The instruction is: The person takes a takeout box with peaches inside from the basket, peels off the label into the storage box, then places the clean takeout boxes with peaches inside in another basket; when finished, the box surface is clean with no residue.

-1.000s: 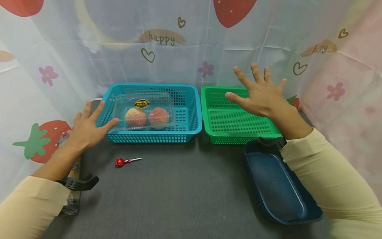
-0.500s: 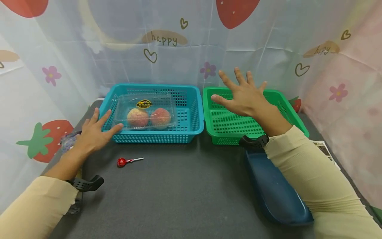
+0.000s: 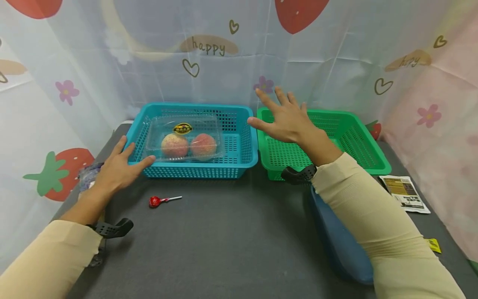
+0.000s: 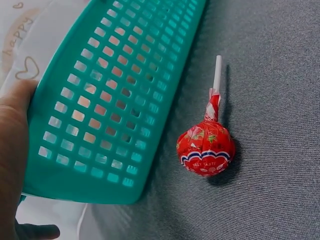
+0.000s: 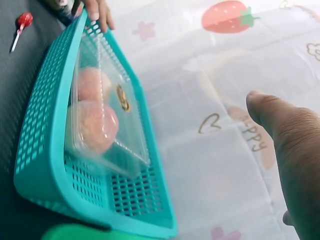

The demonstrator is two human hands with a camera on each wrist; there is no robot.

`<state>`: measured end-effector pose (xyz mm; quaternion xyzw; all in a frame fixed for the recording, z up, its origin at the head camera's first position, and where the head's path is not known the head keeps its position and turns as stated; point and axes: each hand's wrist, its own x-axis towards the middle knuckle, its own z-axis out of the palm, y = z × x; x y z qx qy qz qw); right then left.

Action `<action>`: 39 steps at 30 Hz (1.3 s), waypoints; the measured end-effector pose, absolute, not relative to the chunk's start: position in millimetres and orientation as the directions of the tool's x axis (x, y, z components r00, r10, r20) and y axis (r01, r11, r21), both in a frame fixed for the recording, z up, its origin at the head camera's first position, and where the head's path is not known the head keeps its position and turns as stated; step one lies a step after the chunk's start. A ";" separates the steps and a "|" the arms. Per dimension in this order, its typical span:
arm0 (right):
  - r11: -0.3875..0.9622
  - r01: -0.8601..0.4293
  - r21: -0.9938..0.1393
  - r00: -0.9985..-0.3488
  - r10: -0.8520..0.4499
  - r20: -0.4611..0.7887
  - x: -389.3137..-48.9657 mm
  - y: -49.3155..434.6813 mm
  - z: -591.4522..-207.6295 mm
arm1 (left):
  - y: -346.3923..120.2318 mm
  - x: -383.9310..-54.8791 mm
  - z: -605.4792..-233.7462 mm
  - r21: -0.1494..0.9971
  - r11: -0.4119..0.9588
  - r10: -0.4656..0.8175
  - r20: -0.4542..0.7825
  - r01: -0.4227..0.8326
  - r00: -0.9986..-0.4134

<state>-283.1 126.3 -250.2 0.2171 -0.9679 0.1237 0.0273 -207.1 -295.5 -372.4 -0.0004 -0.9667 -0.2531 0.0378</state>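
My left hand (image 3: 118, 168) is at the near left corner of the blue basket (image 3: 194, 171), fingers spread. In the left wrist view its thumb is right at the basket rim (image 4: 47, 82). Inside the basket leans a clear plastic box (image 3: 157, 124) with a black and gold label, holding two peaches (image 3: 203, 145). My right hand (image 3: 289, 122) is in the air over the left side of the green basket (image 3: 366, 145), fingers spread and holding nothing. A lollipop (image 3: 154, 202) in a red wrapper lies on the grey table in front of the blue basket.
A dark blue tray (image 3: 341, 245) stands at the right, partly under my right forearm. Beyond it lie a printed packet (image 3: 405, 193) and a small yellow packet (image 3: 434, 245). A plastic-wrapped item (image 3: 87, 174) is partly hidden behind my left forearm. A patterned curtain (image 3: 157, 79) closes off the back.
My right hand has swept left from over the green basket's middle toward the blue basket. My left hand has lowered slightly at the blue basket's corner. The packets at right have come into sight.
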 end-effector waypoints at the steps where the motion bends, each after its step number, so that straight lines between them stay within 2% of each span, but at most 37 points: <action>1: 0.868 -0.436 -0.237 -0.900 -0.422 0.109 -284.5 122.9 -251.3 | -295.4 -206.9 -372.3 0.491 0.871 -0.019 0.073 0.019 -0.997; 14: 0.807 -0.451 -0.381 -0.885 -0.459 0.077 -301.4 84.9 -272.8 | -294.1 -205.4 -370.2 0.497 0.868 -0.023 0.073 0.016 -0.997; 27: 0.756 -0.450 -0.476 -0.870 -0.490 0.044 -317.5 51.7 -295.8 | -294.1 -206.1 -371.0 0.498 0.867 -0.035 0.066 0.002 -0.997; 39: 0.720 -0.392 -0.572 -0.860 -0.508 -0.051 -330.6 24.3 -313.8 | -293.3 -206.6 -370.0 0.501 0.865 -0.042 0.059 -0.007 -0.997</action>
